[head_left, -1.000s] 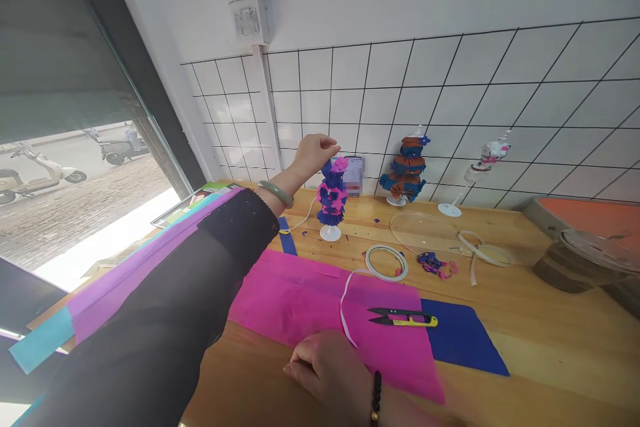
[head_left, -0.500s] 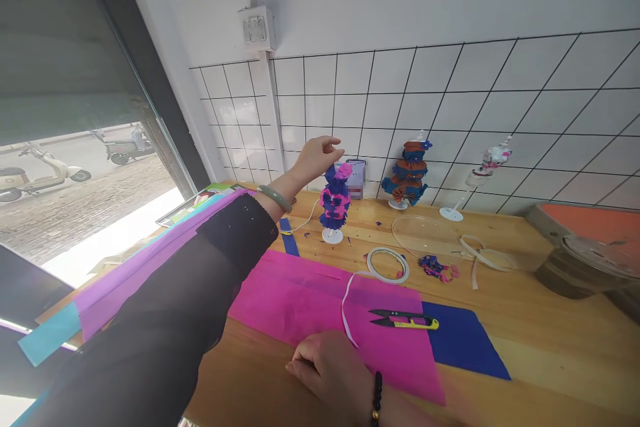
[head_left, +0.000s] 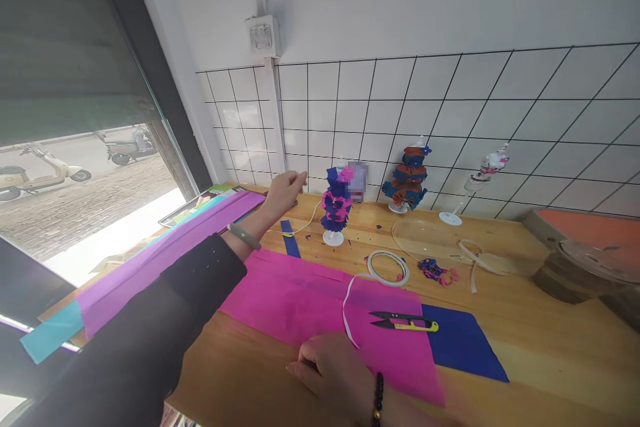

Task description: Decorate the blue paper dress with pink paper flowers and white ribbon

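My left hand [head_left: 285,188] hovers above the wooden table [head_left: 540,320], a little left of a blue-and-pink paper figure [head_left: 336,203] on a white stand. Its fingers are loosely curled and hold nothing that I can see. My right hand [head_left: 333,367] rests flat near the front edge, on the lower edge of a magenta paper sheet [head_left: 300,293]. A thin white strip [head_left: 345,307] runs from that hand up to a roll of tape [head_left: 387,267]. Yellow-handled snips [head_left: 405,322] lie on the magenta sheet.
A dark blue sheet [head_left: 465,347] lies right of the magenta one. Purple and cyan paper rolls [head_left: 150,260] lie at the left. A blue-and-brown figure [head_left: 407,177], a white stand [head_left: 480,177], paper scraps [head_left: 437,271] and a clear disc [head_left: 425,233] sit farther back. A round object [head_left: 585,253] stands at right.
My left hand has let go of the top of the blue-and-pink figure and drawn back down and to the left. My right hand has stayed put.
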The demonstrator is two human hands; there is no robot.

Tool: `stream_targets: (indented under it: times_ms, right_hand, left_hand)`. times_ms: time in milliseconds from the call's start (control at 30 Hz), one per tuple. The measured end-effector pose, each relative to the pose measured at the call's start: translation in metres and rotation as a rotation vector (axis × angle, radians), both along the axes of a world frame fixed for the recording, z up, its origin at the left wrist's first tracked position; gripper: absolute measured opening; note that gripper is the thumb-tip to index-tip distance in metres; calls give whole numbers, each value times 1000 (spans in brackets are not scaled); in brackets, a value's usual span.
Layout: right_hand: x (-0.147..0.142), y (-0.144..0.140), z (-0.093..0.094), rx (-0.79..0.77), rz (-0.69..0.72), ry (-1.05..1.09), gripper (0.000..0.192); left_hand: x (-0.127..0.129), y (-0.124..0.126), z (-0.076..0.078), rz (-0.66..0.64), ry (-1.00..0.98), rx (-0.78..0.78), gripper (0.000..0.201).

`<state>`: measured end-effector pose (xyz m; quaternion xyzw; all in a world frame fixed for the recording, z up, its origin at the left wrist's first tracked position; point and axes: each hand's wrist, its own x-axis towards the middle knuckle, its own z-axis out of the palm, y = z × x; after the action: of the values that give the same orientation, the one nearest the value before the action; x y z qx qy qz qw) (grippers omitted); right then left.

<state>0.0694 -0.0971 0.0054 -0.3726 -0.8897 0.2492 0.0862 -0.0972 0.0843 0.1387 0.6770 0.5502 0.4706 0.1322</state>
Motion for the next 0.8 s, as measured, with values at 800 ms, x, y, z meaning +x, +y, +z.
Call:
stream_targets:
  times_ms: [800]
  right_hand:
    - [-3,2,13,574,-267,586,15]
  left_hand:
    - [32,-136,-117,-362,-338,-574,59]
